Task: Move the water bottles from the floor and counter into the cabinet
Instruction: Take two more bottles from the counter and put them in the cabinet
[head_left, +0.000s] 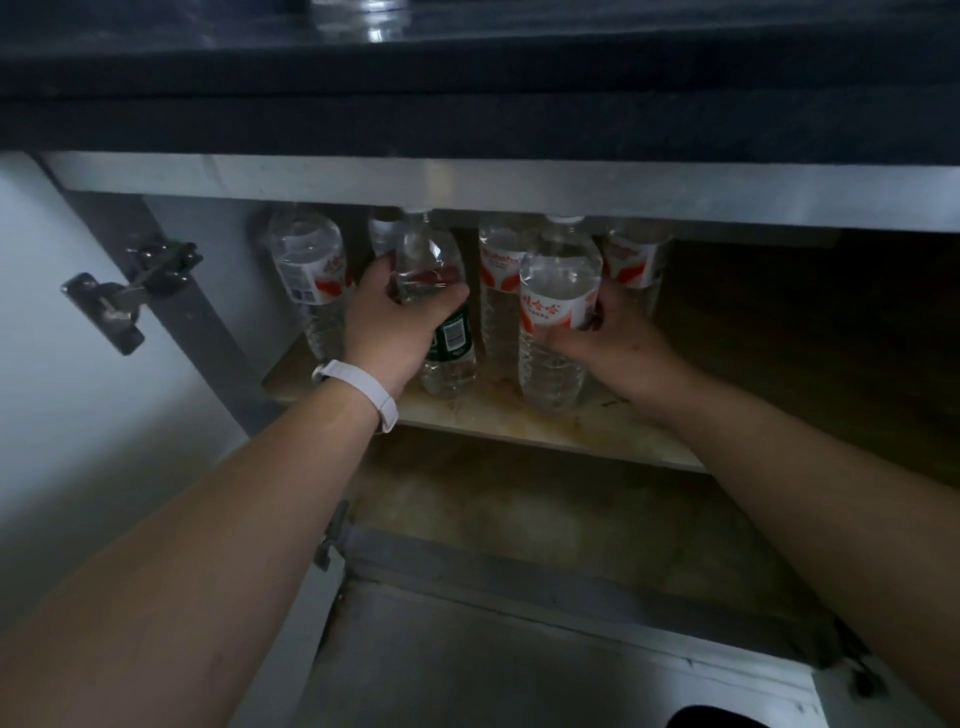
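Both my arms reach into the open cabinet under the dark counter. My left hand (396, 326), with a white band on the wrist, grips a clear water bottle with a green label (441, 306) standing on the cabinet shelf (545, 431). My right hand (618, 343) is wrapped around a clear bottle with a red and white label (558, 312), also upright on the shelf. Behind them stand several more red-labelled bottles: one at the left (310, 270), one in the middle (500, 280), one at the right (636, 260). The caps are partly hidden by the cabinet's top rail.
The white cabinet door (67, 338) hangs open at the left on a metal hinge (130, 296). The dark counter edge (467, 93) overhangs the opening; a clear container (363, 21) sits on top of it. The shelf's right part lies in shadow. A lower compartment floor (519, 519) is below.
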